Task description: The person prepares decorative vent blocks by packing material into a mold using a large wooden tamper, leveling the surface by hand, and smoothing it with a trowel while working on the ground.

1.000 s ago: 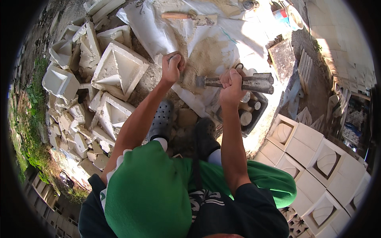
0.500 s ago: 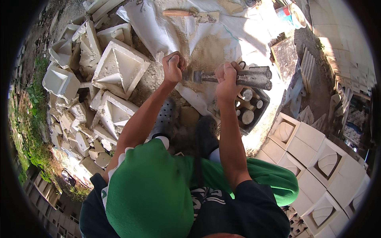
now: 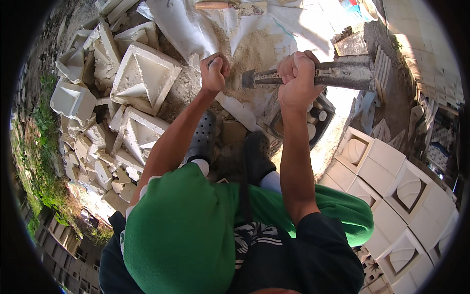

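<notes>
Right hand (image 3: 297,78) clamped on dark tool (image 3: 343,74) over white sheet (image 3: 188,30); left hand (image 3: 214,72) fisted, contents unclear. Likely striking; next needs steady aim.

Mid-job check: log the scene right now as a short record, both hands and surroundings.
Left hand: closed in a fist; contents, if any, hidden
Right hand: gripping a dark, dusty tool
Tool pose: lying across the view, narrower end toward the left hand, wider end to the right
Gap: tool end and left hand appear apart
Ahead: white sheet with pale dust
Left side: heap of broken blocks
Right side: dark box holding round pieces, partly hidden; cream blocks farther right
</notes>
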`<state>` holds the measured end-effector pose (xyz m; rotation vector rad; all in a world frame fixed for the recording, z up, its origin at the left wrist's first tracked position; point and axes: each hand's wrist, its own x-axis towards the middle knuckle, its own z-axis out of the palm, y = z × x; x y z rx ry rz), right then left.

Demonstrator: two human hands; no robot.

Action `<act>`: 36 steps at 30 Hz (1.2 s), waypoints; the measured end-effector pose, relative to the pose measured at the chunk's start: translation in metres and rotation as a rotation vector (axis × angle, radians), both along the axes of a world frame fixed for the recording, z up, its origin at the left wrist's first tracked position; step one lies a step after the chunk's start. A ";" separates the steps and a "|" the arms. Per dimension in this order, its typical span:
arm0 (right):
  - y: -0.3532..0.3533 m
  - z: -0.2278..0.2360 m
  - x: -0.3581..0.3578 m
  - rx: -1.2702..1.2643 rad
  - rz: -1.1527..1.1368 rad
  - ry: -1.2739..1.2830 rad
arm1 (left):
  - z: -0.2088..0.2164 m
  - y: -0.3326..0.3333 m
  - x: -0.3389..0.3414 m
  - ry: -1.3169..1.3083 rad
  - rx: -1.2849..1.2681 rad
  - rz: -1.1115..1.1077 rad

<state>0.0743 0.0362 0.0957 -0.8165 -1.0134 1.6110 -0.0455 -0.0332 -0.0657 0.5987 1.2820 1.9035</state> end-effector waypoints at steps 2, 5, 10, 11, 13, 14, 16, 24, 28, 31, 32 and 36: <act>-0.004 -0.024 -0.005 -0.002 -0.046 -0.079 | 0.002 0.003 0.001 -0.027 0.034 0.026; -0.011 -0.070 -0.010 -0.015 -0.068 -0.176 | 0.004 0.004 0.007 -0.025 0.035 -0.017; 0.000 -0.041 -0.012 -0.016 -0.013 -0.197 | -0.002 0.001 -0.001 -0.009 0.033 0.014; 0.002 -0.029 -0.005 0.017 -0.029 -0.200 | -0.003 -0.004 0.000 -0.016 0.038 0.033; 0.007 -0.017 0.007 0.043 -0.113 -0.180 | 0.005 -0.010 0.000 -0.064 0.066 0.070; 0.009 -0.017 0.014 0.053 -0.117 -0.164 | 0.011 -0.010 -0.002 -0.104 0.103 0.105; 0.014 -0.030 0.029 0.065 -0.113 -0.152 | 0.016 -0.015 -0.006 -0.082 0.134 0.121; 0.002 -0.070 0.050 -0.017 -0.304 -0.199 | 0.002 -0.036 -0.011 -0.049 0.089 0.137; -0.001 -0.074 0.039 0.024 -0.258 -0.140 | -0.001 -0.023 -0.001 -0.018 0.072 0.130; -0.003 -0.074 0.024 0.001 -0.210 -0.078 | -0.001 -0.015 -0.001 0.053 0.063 0.079; -0.004 -0.078 0.019 -0.002 -0.213 -0.079 | -0.001 -0.012 -0.001 0.008 0.088 0.102; 0.001 -0.081 0.005 -0.023 -0.074 -0.126 | -0.004 -0.007 -0.001 -0.020 0.058 0.086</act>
